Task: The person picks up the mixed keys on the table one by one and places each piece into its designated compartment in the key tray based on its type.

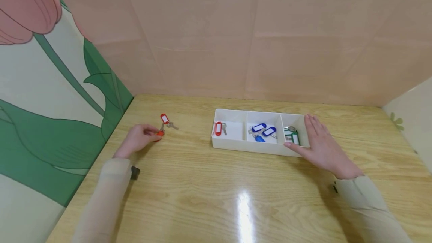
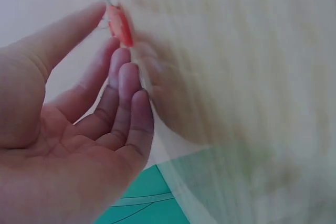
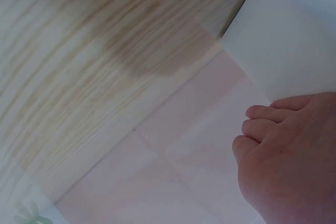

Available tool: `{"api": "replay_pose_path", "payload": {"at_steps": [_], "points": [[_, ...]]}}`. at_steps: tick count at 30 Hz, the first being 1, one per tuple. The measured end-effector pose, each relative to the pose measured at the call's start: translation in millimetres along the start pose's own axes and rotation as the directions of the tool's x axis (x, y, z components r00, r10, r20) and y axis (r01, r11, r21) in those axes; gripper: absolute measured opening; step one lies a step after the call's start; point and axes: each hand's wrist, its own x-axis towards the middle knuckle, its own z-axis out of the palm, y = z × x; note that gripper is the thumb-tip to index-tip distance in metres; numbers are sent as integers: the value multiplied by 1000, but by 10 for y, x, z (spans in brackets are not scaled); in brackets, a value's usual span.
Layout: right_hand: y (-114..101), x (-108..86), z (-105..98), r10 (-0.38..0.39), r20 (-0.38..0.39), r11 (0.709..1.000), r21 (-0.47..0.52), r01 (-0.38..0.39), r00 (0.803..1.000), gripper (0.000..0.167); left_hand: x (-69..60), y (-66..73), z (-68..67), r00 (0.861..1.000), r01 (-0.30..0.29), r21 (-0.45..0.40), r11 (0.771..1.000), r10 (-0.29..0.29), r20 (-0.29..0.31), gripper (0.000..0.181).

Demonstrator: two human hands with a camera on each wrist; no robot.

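Note:
My left hand (image 1: 136, 138) is at the left of the table, pinching a red key tag (image 2: 119, 25) between thumb and index finger. A key hangs from that tag on a ring. Just beyond it lies a second red key tag (image 1: 164, 118) with its key (image 1: 172, 125). My right hand (image 1: 320, 149) rests against the right end of a white three-compartment box (image 1: 249, 146), fingers extended along the end wall and thumb at the front rim. The left compartment holds a red-tagged key (image 1: 218, 128), the middle one several blue key tags (image 1: 258, 127), the right one green key tags (image 1: 295, 138).
The wooden table (image 1: 189, 183) meets a pink-covered wall (image 1: 202, 48) at the back. On the left stands a panel (image 1: 60, 104) painted with a tulip and leaves. A pale wall (image 1: 415, 111) borders the right side.

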Motion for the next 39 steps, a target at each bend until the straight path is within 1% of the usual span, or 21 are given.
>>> {"api": "replay_pose_path", "payload": {"at_steps": [3, 7, 10, 12, 17, 19, 22, 26, 30, 33, 36, 39], "points": [[-3, -4, -3, -1, 0, 1000, 3, 1, 1000, 112, -9, 31, -12, 1000, 10, 9, 1000, -10, 19, 36], [-8, -9, -5, 4, 4, 1000, 6, -4, 1000, 112, -10, 56, -11, 999, 17, 16, 1000, -18, 34, 31], [-9, -10, -5, 10, 8, 1000, 6, -10, 1000, 112, -7, 65, -12, 999, 17, 20, 1000, -18, 31, 28], [-8, -8, -4, 11, 10, 1000, 9, -11, 1000, 112, -8, 66, -20, 999, 8, 22, 1000, -8, 33, 29], [4, -5, 2, 5, 6, 1000, 10, -5, 1000, 112, 1, 46, -39, 999, 8, 35, 999, -9, 31, 28], [11, -4, 5, 2, 2, 1000, 7, -2, 1000, 112, 12, 37, -38, 1000, 10, 29, 1000, -10, 10, 27], [19, -4, 9, 1, 2, 1000, 7, -1, 1000, 112, 25, 32, -34, 1000, -6, 12, 1000, 6, -31, 25], [21, -4, 12, 3, 5, 1000, 7, -3, 1000, 112, 22, 51, -37, 996, -40, -20, 999, 39, -80, 26], [24, -3, 17, 2, 2, 1000, 4, -2, 1000, 112, 17, 66, -43, 989, -76, -61, 995, 68, -133, 24], [27, -4, 22, -1, -2, 1000, 4, 1, 1000, 112, 18, 80, -49, 976, -123, -84, 989, 105, -193, 21], [27, -5, 24, -1, -3, 1000, 6, 1, 1000, 112, 21, 102, -54, 956, -168, -89, 982, 140, -257, 20], [25, -1, 22, 0, -1, 1000, 5, 0, 1000, 112, 18, 131, -57, 941, -192, -96, 977, 156, -299, 23]]}}
